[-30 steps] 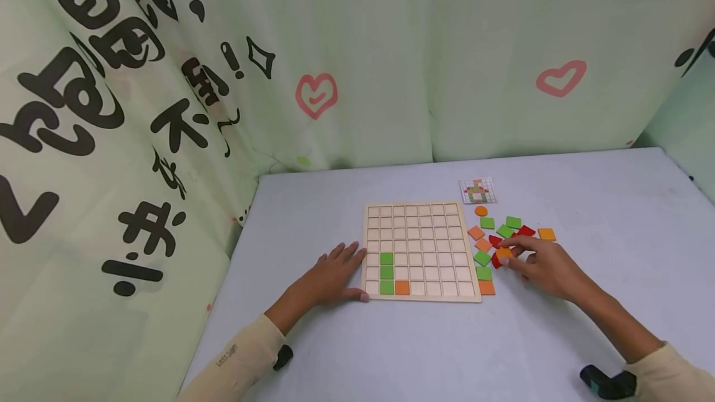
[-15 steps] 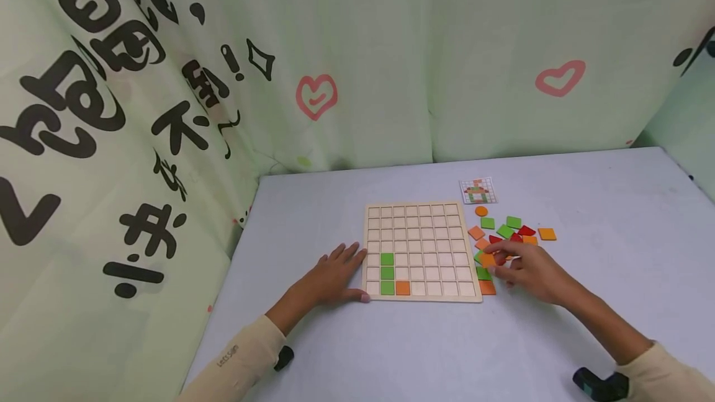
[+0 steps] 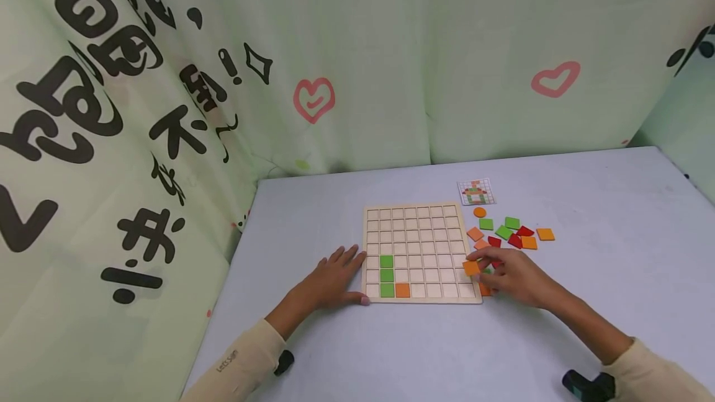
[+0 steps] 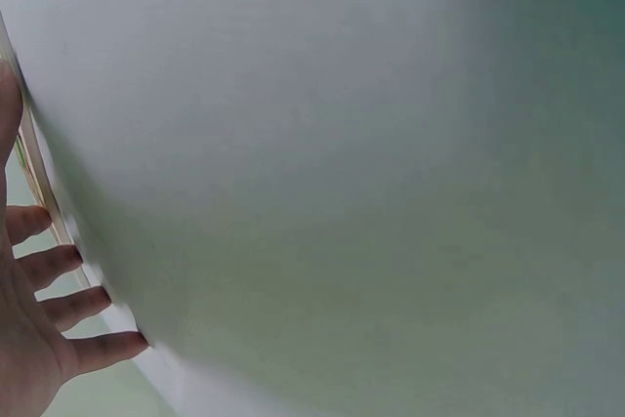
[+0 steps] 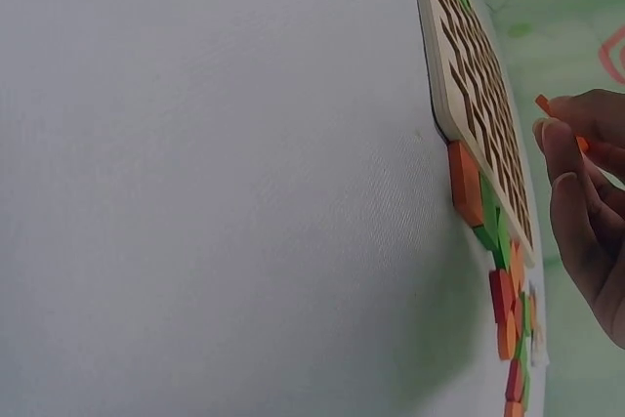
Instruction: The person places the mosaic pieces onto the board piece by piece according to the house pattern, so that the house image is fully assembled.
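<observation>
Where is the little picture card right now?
In the head view, the picture card lies right of centre, just beyond the far right corner of the gridded board, with the round orange piece on its near side.

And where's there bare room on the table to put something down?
Bare table lies on the near side of the grid board, beyond the board left of the picture card, and right of the loose tiles. It's crowded at the board's right edge, with the tiles and the right hand; the left hand is at its left edge.
</observation>
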The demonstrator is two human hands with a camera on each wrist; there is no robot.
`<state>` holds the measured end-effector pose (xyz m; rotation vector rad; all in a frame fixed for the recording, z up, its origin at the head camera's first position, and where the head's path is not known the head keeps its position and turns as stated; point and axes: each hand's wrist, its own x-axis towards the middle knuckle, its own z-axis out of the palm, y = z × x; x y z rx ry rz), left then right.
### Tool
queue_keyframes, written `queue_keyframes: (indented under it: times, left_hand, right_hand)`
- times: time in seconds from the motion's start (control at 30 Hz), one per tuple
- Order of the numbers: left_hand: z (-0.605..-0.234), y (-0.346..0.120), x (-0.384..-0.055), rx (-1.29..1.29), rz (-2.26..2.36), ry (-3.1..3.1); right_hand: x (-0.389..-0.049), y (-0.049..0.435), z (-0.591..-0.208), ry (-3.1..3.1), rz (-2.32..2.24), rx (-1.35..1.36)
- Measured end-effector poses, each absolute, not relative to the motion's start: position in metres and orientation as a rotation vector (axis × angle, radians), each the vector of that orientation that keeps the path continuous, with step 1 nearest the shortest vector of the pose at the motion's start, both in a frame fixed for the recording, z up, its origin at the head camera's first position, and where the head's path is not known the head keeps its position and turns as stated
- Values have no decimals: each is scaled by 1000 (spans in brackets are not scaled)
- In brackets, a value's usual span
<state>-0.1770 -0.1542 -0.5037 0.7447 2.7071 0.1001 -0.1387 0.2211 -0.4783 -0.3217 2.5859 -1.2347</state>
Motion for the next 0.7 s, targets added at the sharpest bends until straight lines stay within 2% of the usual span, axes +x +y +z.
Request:
queue_keyframes:
  times: [0.7]
  left_hand:
    - [-501, -155, -176, 730, 126, 2697]
  right_hand:
    - [-140, 193, -486, 2408, -1313, -435]
